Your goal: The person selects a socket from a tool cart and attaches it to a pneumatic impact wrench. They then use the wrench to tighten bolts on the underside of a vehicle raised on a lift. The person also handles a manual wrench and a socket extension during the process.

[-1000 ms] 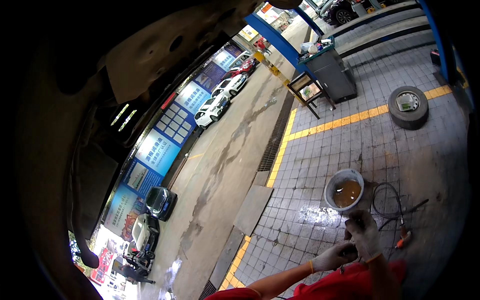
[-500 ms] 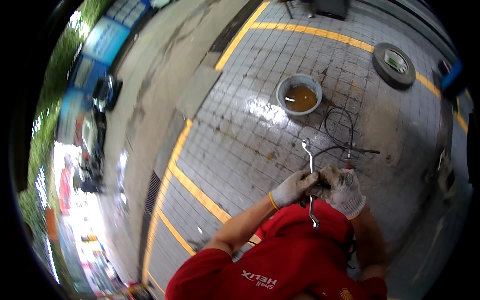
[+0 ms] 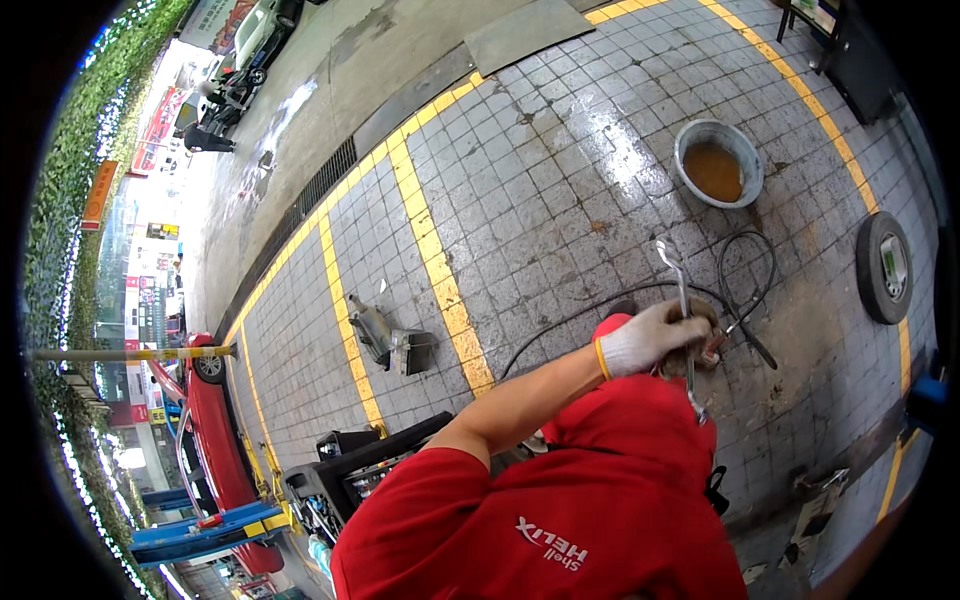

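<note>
My left hand (image 3: 645, 342), in a white knit glove with a yellow cuff edge, is closed around the middle of a long double-ended ring wrench (image 3: 672, 258). The shiny wrench stands lengthwise in front of me, its near end close to my red clothing. Soiled glove fabric (image 3: 703, 312) shows just beyond the left fingers. My right hand is mostly hidden there, so its fingers cannot be made out. A small red fitting (image 3: 713, 348) sits beside the gloves, near a black hose (image 3: 768, 285) that lies looped on the tiles.
A grey basin (image 3: 690, 150) of brown liquid stands ahead, with a tyre (image 3: 884, 268) farther right. Metal parts (image 3: 408, 350) lie at left on the tiles. Near my left side is a tool cart (image 3: 350, 470); beyond it, a red car (image 3: 215, 440) stands by a blue lift (image 3: 205, 532).
My view has swung left, bringing the red car and tool cart into sight. The right hand and forearm, plain before, are now largely hidden. The wrench is still in my left hand.
</note>
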### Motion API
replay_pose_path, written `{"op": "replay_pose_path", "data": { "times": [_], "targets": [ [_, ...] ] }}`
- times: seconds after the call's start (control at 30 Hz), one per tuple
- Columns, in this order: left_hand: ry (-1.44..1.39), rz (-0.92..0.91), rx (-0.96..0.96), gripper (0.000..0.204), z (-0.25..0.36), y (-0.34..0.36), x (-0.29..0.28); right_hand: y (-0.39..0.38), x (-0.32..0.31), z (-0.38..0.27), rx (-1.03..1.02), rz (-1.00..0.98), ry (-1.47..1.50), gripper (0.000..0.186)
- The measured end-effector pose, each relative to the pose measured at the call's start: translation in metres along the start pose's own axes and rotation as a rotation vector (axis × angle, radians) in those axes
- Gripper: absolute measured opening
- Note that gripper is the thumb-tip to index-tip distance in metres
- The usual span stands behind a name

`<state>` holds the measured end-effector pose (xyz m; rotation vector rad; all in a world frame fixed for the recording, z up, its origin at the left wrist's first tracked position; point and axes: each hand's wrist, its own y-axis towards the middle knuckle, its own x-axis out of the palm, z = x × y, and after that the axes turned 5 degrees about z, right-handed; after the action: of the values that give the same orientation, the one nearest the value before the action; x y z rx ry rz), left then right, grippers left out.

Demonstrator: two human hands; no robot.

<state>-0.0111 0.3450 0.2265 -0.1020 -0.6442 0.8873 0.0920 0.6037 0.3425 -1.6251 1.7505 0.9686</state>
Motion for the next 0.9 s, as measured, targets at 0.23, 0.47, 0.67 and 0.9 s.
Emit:
{"op": "replay_pose_path", "data": {
  "times": [0.23, 0.47, 0.67, 0.9],
  "targets": [
    [-0.079, 0.222, -0.087, 0.027, -0.014, -0.003, -0.026, -0.017, -0.029, 0.029, 0.052, 0.062, -0.062, 0.060],
    [0.024, 0.337, -0.112, 0.035, -0.009, -0.012, -0.023, -0.049, -0.103, 0.047, 0.200, 0.176, -0.238, 0.059],
    [-0.209, 0.406, -0.167, 0.022, -0.047, 0.002, -0.037, -0.070, -0.202, 0.080, 0.292, 0.276, -0.405, 0.058],
    [-0.255, 0.316, -0.146, 0.024, -0.051, 0.031, -0.020, -0.110, -0.329, 0.076, 0.483, 0.427, -0.673, 0.057]
  ]
}}
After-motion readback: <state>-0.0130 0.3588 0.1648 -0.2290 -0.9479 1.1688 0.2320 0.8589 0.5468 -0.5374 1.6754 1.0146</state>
